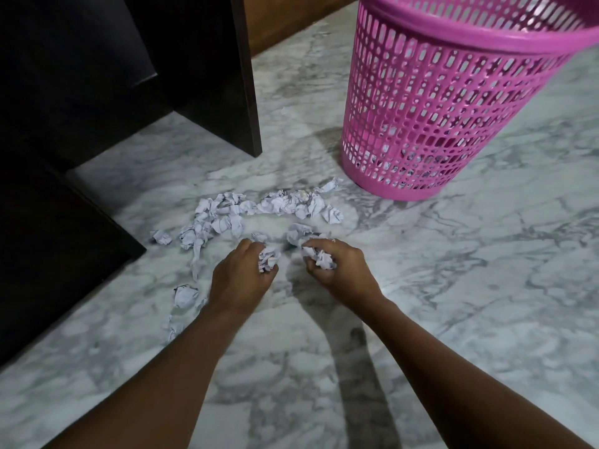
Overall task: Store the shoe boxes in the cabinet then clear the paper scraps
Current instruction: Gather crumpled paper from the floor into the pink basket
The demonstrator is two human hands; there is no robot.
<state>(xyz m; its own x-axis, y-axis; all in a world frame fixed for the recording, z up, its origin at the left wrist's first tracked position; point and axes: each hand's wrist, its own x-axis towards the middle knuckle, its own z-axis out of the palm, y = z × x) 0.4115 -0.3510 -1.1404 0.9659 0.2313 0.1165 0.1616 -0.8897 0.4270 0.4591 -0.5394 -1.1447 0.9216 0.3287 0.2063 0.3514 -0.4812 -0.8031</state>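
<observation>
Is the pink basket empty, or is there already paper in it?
Not empty: white crumpled bits show through the mesh near the bottom of the pink basket. How much, cannot tell; most paper scraps lie on the floor.

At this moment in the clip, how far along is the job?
No shoe boxes are in view, so the storing step cannot be confirmed from here. Clearing is under way: the left hand and right hand each grip crumpled paper. Some scraps already show through the pink basket near its base. Left: the loose scraps spread across the marble floor, including one near the left wrist.
</observation>
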